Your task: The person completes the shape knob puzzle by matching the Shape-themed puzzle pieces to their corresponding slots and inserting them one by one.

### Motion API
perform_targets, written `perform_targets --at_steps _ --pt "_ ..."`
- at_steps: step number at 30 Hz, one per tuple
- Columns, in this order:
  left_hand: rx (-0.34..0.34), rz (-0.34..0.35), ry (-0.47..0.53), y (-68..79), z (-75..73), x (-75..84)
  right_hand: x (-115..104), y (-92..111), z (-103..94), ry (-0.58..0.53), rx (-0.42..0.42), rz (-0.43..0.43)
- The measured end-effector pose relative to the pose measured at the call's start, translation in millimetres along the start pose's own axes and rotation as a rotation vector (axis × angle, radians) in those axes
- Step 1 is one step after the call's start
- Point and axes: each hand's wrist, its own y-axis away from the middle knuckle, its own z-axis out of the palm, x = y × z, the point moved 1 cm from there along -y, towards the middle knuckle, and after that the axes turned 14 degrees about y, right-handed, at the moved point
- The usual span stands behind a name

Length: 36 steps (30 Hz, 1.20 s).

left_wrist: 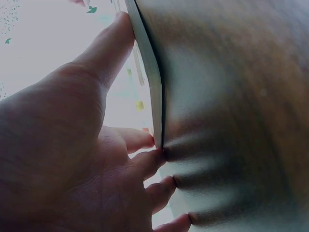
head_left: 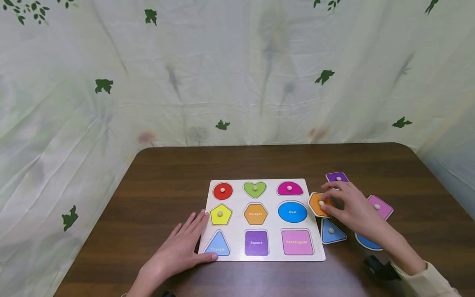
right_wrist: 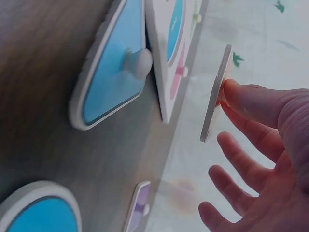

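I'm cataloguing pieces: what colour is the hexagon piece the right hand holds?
The hexagon piece is orange, edged in white; the head view shows it best.

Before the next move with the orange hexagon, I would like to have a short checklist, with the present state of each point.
1. Right hand pinches the knob of the orange hexagon: ok.
2. Hexagon raised above the table: ok, the right wrist view shows it.
3. Left hand rests at the left edge of the board: ok.
4. "Hexagon" slot free of any piece: ok.
5. Hexagon above that slot: not ok, it is by the board's right edge.
6. Hexagon's turn matching the slot: cannot tell, partly covered.
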Motion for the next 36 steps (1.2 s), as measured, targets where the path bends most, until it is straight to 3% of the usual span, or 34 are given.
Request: perform_targets --at_steps 21,36 --pt "0.000 -0.019 -0.004 -0.5 -0.2 0.7 -32.1 -30.4 0.5 0.012 -0.015 -0.119" --pt "-0.006 -0.034 0.002 -0.8 -0.4 1.2 -58.8 -45.9 12.8 0.043 -0.064 -0.183"
